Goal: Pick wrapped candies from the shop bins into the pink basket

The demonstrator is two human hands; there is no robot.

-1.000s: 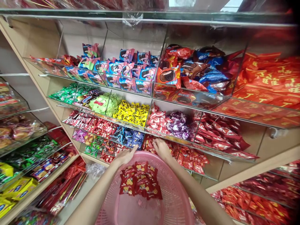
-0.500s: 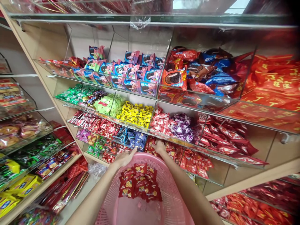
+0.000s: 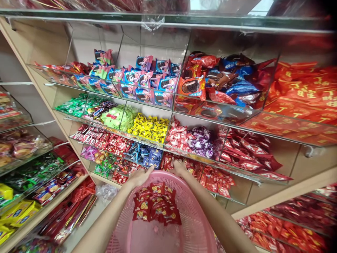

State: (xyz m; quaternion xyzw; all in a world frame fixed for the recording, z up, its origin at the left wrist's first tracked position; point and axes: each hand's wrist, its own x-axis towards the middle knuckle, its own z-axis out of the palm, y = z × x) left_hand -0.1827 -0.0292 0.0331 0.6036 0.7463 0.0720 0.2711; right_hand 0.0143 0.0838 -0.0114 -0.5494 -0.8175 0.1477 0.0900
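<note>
A pink plastic basket [image 3: 195, 225] sits low in the middle and holds several small red candy packets [image 3: 156, 205]. My left hand [image 3: 139, 176] grips the basket's far rim, fingers curled over it. Just beyond the rim, my right hand [image 3: 179, 168] reaches into a clear bin of red packets [image 3: 216, 179], its fingers buried among them and hidden.
Tiered clear acrylic bins hold wrapped sweets: yellow candies [image 3: 150, 127], pink and purple candies [image 3: 192, 140], blue cookie packs [image 3: 147, 80], red bags [image 3: 302, 91]. Wooden shelving [image 3: 284, 191] frames them. More snack bins line the left side [image 3: 23, 168].
The camera swayed slightly. My right hand stays in the red packet bin with small shifts; my left hand keeps its hold on the basket rim.
</note>
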